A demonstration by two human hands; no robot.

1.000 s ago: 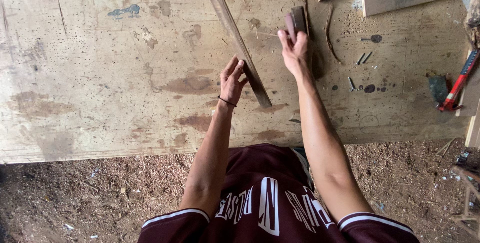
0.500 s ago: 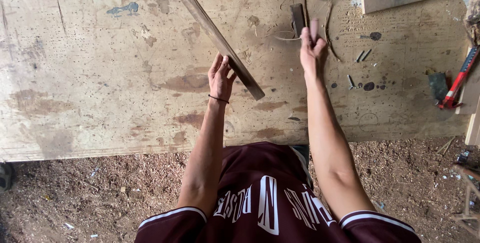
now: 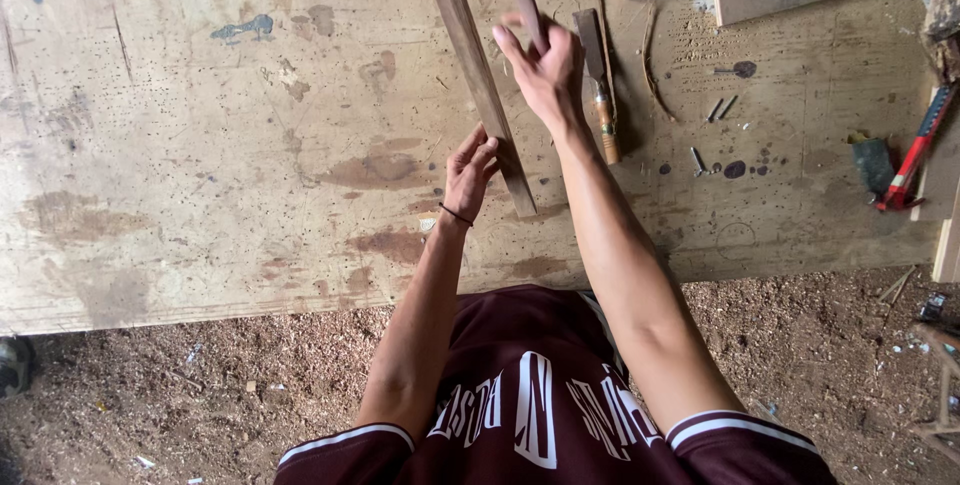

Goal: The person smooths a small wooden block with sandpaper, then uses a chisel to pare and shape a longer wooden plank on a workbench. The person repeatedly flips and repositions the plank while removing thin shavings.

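Wood strip (image 3: pixel 480 85), long, dark and narrow, lies slantwise on the big stained plywood bench (image 3: pixel 200 145), its far end toward the top edge and its near end by the left hand (image 3: pixel 470 167). That hand rests its fingertips, held close together, against the strip's near part, steadying it without wrapping round. To do this well, I judge the left fingers should press the strip flat so it cannot pivot, and stay off the stretch being worked. The right hand (image 3: pixel 545 65) hovers just beside the strip, fingers curled round a small dark piece (image 3: pixel 528 15) that is blurred, so what it is cannot be told. A chisel with a wooden handle (image 3: pixel 598 80) lies just right of that hand. Against half a second ago, the strip stands steeper, the right hand has come left toward it, and the chisel lies uncovered.
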